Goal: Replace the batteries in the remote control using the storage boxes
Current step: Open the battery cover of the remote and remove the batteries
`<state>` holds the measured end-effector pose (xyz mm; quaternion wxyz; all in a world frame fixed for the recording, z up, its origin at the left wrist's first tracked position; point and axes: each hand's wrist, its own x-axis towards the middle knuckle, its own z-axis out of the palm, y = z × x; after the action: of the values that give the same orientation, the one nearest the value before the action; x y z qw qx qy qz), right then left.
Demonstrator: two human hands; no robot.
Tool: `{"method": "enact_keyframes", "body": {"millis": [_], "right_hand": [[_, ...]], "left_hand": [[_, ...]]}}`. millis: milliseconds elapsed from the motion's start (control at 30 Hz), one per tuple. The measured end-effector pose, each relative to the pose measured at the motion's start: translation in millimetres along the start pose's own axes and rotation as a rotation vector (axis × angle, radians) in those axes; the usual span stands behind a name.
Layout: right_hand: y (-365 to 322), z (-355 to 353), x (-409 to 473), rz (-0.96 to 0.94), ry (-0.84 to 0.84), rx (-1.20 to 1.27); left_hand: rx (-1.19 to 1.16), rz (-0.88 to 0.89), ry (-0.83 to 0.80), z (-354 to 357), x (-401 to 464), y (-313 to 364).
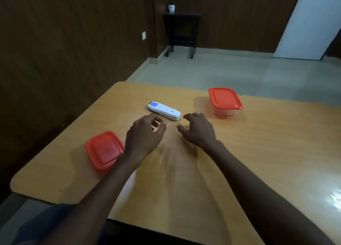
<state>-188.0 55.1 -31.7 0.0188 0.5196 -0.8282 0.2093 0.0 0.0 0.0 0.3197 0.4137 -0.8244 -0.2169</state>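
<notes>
Lying on the wooden table (pixel 258 152), slightly left of centre and toward the far side, is the white remote control (pixel 163 110). It rests flat, long axis running from far left to near right, with a blue label at its far-left end and a small dark mark near the other end.

Left hand (pixel 144 134): hovers just near of the remote's middle, fingers curled, thumb and forefinger tips almost meeting (grip loosely closed, nothing in it). Cannot tell whether a fingertip touches the remote's near edge.

Right hand (pixel 198 129): just beside the remote's near-right end, apart from it. Fingers spread and bent, palm down; grip open and empty.

Two storage boxes, both with orange lids on:
- near-left box (pixel 104 149), at the left edge of the table, partly behind the left forearm; body hidden under the lid from this angle.
- far-right box (pixel 225 100), near the far edge, clear body visible below the lid. Contents cannot be made out.

The boxes sit well apart, the remote and both hands between them.

Background: dark wood-panelled walls, pale floor, a small dark side table (pixel 181 31) in the far corner with a small white pot (pixel 171 8) on top.
</notes>
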Motion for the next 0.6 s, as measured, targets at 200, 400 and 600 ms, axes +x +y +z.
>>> {"method": "enact_keyframes", "body": {"millis": [200,400,600], "right_hand": [[-24.3,29.9,62.2,0.016,-0.131,-0.055],[-12.8,23.7,35.9,0.054,-0.014,0.05],[14.2,-32.9,-91.5,0.108,0.139,0.249]], "left_hand": [[0.066,-0.051,-0.043,17.8,16.8,-2.4],[-0.066,-0.206,-0.116,25.5,8.7,10.0],[-0.87,-0.49,-0.439,36.3,-33.7,49.9]]}}
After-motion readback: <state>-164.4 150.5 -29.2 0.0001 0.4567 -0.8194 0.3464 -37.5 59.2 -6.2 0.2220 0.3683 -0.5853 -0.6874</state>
